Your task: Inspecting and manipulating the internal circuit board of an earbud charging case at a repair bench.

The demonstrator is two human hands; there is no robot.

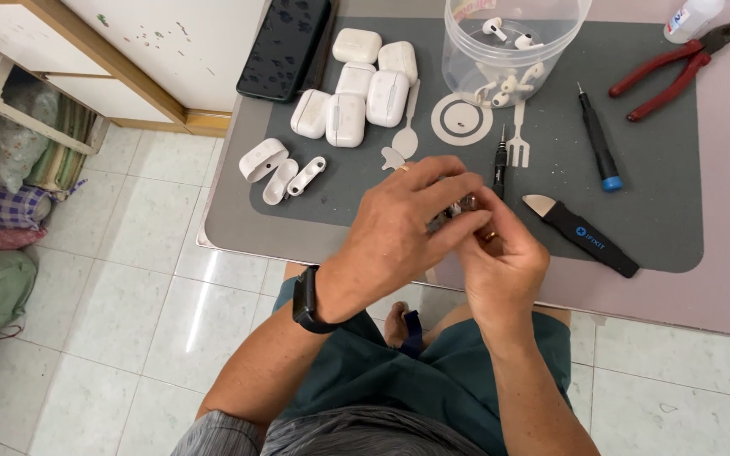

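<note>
Both hands, left hand (403, 224) and right hand (500, 253), pinch a small dark metallic part (458, 207) between closed fingers; its axis cannot be told. A slim black screwdriver (500, 160) lies just beyond the fingertips, pointing away.

A black smartphone (285, 46) with a dark, smudged screen is laid at the mat's far left corner. At the table's far right corner, a small white bottle (691, 17) with a blue-and-red label is seen.

A single head-worn camera looks steeply down from above the seated person's lap, close over the near edge of the dark grey rubber work mat (635, 228). Beyond that mat's left edge, white tiled floor (128, 295) shows far below.
</note>
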